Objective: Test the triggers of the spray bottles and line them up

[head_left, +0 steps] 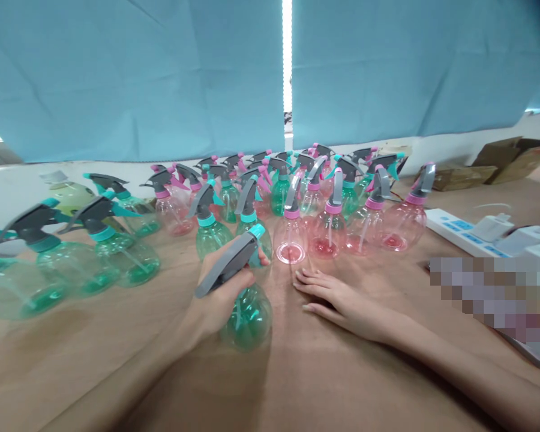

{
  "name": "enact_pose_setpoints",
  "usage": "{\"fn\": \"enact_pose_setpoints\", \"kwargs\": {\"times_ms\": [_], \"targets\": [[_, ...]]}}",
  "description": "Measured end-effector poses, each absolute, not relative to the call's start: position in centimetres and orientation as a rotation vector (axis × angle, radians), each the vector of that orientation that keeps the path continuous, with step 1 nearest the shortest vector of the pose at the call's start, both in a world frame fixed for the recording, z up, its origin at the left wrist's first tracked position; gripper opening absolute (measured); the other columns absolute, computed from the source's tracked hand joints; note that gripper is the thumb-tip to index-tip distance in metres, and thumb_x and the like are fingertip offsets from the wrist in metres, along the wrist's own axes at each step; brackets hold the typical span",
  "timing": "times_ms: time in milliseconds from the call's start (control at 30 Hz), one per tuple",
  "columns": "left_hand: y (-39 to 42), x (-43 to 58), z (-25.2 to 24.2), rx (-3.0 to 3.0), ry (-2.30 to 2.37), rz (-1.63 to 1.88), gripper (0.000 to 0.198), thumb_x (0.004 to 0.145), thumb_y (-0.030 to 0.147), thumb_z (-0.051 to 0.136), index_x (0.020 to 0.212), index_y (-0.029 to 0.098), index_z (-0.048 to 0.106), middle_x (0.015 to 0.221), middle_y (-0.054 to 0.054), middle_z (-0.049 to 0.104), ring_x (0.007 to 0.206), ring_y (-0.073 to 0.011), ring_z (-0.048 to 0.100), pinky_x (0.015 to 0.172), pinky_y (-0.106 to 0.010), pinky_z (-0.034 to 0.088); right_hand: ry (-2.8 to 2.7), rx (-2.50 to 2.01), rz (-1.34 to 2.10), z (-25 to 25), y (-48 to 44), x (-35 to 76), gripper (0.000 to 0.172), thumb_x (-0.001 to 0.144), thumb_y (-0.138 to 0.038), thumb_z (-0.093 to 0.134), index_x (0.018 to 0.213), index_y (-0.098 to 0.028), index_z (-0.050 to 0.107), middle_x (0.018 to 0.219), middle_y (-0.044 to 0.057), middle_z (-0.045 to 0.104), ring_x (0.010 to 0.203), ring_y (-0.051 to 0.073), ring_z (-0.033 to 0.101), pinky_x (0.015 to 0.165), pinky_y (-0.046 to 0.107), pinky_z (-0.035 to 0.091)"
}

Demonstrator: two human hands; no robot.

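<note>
My left hand [218, 287] is wrapped round the neck of a green spray bottle [246, 317] with a grey trigger and teal collar, standing on the brown table [297, 384]. My right hand [337, 297] lies flat on the table just right of it, fingers stretched out and together, holding nothing. Its fingertips rest a little in front of a pink spray bottle [290, 231].
Several green and pink spray bottles crowd the far half of the table, green ones [112, 246] mostly at the left, pink ones [400, 216] at the right. A white power strip [459, 231] and cardboard boxes [513, 157] lie at the right. A blue curtain hangs behind.
</note>
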State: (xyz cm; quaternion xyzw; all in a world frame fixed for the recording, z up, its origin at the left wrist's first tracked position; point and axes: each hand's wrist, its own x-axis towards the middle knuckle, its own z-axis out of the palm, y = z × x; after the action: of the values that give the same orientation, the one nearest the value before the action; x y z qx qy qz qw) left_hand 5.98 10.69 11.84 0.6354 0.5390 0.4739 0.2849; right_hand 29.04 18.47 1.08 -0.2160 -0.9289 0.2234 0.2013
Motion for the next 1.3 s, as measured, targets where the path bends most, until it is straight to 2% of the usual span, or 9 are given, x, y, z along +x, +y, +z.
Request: {"fn": "enact_pose_setpoints", "kwargs": {"times_ms": [200,333,467,600,733,867,1000,1133,1300], "targets": [[10.5,6.4,11.8,1.690,1.494,1.293,0.035,0.071,0.020,0.050,0.102,0.026,0.066,0.112,-0.001,0.068,0.100,-0.0232,0.063,0.084,-0.036,0.048,-2.576,-0.592,0.629,1.3,18.4,29.0,0.047,0.097,-0.041,0.049,0.141,-0.024,0.047,0.145,0.007,0.049,0.138,0.025,0.039,0.114,0.046,0.033],[10.3,6.9,11.8,1.635,1.505,1.349,0.035,0.073,0.023,0.051,0.104,0.025,0.066,0.112,-0.002,0.070,0.105,-0.0245,0.063,0.091,-0.039,0.048,-2.576,-0.582,0.614,1.5,18.3,28.9,0.046,0.097,-0.039,0.048,0.141,-0.023,0.048,0.142,0.008,0.052,0.137,0.024,0.040,0.115,0.047,0.032],[10.4,7.0,11.7,1.628,1.570,1.383,0.035,0.072,0.027,0.053,0.104,0.023,0.067,0.108,-0.004,0.071,0.100,-0.0262,0.065,0.093,-0.043,0.048,-2.599,-0.593,0.577,1.9,18.2,28.8,0.047,0.097,-0.040,0.048,0.139,-0.020,0.049,0.141,0.010,0.052,0.137,0.025,0.040,0.115,0.046,0.031],[10.7,7.0,11.5,1.576,1.613,1.391,0.035,0.073,0.030,0.057,0.105,0.022,0.067,0.111,-0.005,0.070,0.105,-0.0287,0.063,0.096,-0.046,0.046,-2.604,-0.577,0.535,2.5,18.2,28.8,0.043,0.097,-0.040,0.050,0.135,-0.020,0.053,0.142,0.011,0.051,0.135,0.025,0.042,0.113,0.043,0.034],[11.4,7.8,11.2,1.594,1.610,1.423,0.032,0.073,0.029,0.059,0.103,0.022,0.068,0.118,-0.006,0.068,0.111,-0.0295,0.061,0.098,-0.047,0.046,-2.588,-0.562,0.566,2.7,18.0,28.8,0.042,0.095,-0.041,0.053,0.129,-0.017,0.056,0.129,0.014,0.059,0.126,0.026,0.050,0.106,0.044,0.040],[12.1,9.9,11.0,1.626,1.596,1.464,0.028,0.075,0.025,0.058,0.102,0.023,0.068,0.107,-0.002,0.072,0.107,-0.0245,0.064,0.097,-0.040,0.048,-2.437,-0.582,0.712,2.7,17.4,28.9,0.060,0.087,-0.047,0.063,0.135,-0.015,0.048,0.133,0.017,0.056,0.125,0.028,0.051,0.103,0.044,0.043],[12.7,12.5,10.9,1.649,1.586,1.480,0.023,0.076,0.027,0.061,0.097,0.021,0.067,0.085,-0.001,0.073,0.086,-0.0220,0.069,0.078,-0.034,0.056,-2.268,-0.526,0.874,3.5,16.6,28.7,0.086,0.074,-0.048,0.076,0.143,-0.019,0.035,0.138,0.016,0.051,0.127,0.030,0.049,0.104,0.046,0.042],[13.3,14.7,10.3,1.681,1.476,1.510,0.026,0.081,0.031,0.065,0.106,0.022,0.065,0.100,-0.002,0.071,0.097,-0.0211,0.067,0.087,-0.033,0.054,-2.133,-0.490,0.898,4.2,16.0,28.6,0.103,0.065,-0.053,0.081,0.146,-0.019,0.026,0.143,0.017,0.045,0.134,0.031,0.041,0.109,0.048,0.036],[13.4,15.8,10.2,1.728,1.371,1.461,0.041,0.083,0.035,0.066,0.121,0.022,0.055,0.120,-0.006,0.065,0.108,-0.0232,0.064,0.094,-0.037,0.052,-2.041,-0.561,0.868,4.7,15.4,28.9,0.100,0.065,-0.051,0.081,0.143,-0.020,0.026,0.141,0.015,0.046,0.131,0.031,0.045,0.106,0.049,0.041]]}}
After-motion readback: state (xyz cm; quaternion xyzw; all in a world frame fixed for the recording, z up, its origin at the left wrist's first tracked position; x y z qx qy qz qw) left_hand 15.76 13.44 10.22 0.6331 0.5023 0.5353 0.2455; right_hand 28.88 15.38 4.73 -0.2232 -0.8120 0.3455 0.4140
